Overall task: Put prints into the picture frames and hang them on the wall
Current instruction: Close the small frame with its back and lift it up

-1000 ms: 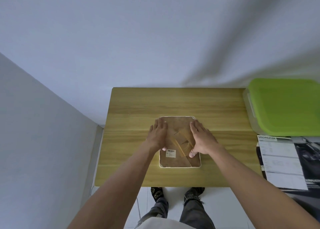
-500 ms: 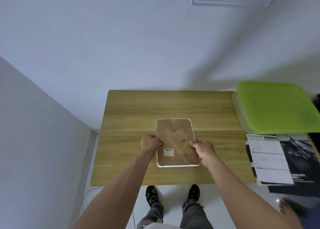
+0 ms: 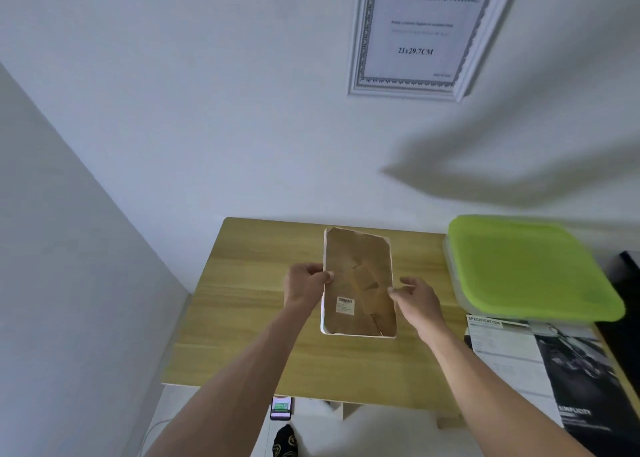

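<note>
Both your arms reach up from the bottom of the view; your left hand (image 3: 306,283) and right hand (image 3: 417,297) pinch the frame (image 3: 358,283) by its side edges, centre, over the table (image 3: 249,318).

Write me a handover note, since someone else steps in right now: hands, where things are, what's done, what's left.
Left hand grips the left edge of the small frame; right hand pinches its right edge. The frame is back side up, brown backing showing, raised over the wooden table.
Done: one white frame hangs on the wall.
Left: hang this one. Whether a print is inside cannot be seen.
</note>
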Action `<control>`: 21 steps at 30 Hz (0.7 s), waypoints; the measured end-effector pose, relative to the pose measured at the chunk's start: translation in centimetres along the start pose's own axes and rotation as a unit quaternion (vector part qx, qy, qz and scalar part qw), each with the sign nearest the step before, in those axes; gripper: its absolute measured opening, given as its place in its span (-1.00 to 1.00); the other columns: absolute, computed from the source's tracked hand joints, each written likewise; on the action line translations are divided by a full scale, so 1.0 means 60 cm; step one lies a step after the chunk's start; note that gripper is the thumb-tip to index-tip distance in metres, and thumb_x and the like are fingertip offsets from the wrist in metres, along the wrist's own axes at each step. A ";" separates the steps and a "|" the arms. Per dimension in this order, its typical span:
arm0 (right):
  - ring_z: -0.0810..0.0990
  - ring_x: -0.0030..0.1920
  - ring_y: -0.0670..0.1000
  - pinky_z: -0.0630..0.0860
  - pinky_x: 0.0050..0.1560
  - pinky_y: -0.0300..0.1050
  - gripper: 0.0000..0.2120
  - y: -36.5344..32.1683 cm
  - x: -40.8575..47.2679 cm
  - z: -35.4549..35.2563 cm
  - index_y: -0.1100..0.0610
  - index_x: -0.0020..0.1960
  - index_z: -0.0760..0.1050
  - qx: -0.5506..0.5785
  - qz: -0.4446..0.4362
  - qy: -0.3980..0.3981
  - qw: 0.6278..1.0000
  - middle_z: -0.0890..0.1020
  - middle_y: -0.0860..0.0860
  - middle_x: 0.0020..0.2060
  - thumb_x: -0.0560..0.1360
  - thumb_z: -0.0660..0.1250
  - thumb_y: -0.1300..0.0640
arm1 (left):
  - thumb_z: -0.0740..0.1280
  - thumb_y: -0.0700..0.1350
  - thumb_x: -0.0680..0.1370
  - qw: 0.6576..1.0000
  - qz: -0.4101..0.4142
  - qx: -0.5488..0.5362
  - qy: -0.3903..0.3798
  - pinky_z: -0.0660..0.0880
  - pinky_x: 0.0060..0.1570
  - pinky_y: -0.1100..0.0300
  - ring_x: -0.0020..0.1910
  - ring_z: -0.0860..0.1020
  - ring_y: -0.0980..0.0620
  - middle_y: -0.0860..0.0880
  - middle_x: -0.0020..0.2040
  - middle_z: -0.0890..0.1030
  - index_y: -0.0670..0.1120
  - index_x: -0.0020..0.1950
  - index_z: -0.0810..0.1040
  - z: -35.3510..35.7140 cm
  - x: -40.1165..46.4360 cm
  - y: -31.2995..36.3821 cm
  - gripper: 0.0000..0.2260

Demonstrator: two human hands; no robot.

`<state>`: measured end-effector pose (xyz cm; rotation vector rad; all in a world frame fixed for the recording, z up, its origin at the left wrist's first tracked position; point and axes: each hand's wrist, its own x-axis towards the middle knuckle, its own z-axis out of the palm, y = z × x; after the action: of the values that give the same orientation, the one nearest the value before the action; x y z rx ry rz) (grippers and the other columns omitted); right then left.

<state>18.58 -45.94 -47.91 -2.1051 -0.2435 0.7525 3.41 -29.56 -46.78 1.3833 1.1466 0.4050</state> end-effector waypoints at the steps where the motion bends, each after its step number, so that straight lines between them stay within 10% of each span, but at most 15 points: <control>1: 0.59 0.08 0.04 0.50 0.02 -0.07 -0.64 -0.013 -0.007 -0.015 0.08 0.27 0.48 -0.033 -0.033 0.013 0.999 0.60 -0.01 0.10 0.51 0.40 0.04 | 0.47 -0.15 0.33 1.000 0.027 0.009 0.009 0.63 -0.11 0.12 -0.18 0.69 0.00 0.05 -0.28 0.70 0.02 -0.24 0.70 0.013 -0.020 0.022 -0.92; 8: 0.66 0.05 -0.06 0.62 0.09 0.05 -0.55 -0.120 -0.035 -0.100 -0.06 0.26 0.53 0.037 -0.152 -0.070 0.985 0.66 -0.12 0.06 0.45 0.35 -0.24 | 0.41 -0.16 0.35 0.970 0.197 0.117 0.082 0.57 -0.29 0.15 -0.30 0.62 0.11 0.11 -0.26 0.65 0.04 -0.15 0.70 0.117 -0.132 0.098 -0.85; 21: 0.70 -0.10 0.16 0.65 -0.27 -0.03 -0.58 -0.191 -0.056 -0.322 0.19 0.25 0.48 0.200 -0.197 -0.012 0.960 0.67 0.15 -0.02 0.42 0.27 0.41 | 0.41 0.06 0.46 0.879 0.449 0.159 0.031 0.56 -0.14 0.02 -0.04 0.59 0.02 0.10 0.01 0.60 0.04 0.13 0.64 0.276 -0.201 0.194 -0.73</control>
<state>28.45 -53.34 -28.87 -1.5985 -0.4672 0.5339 15.82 -45.76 -35.06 2.1797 0.5551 0.9484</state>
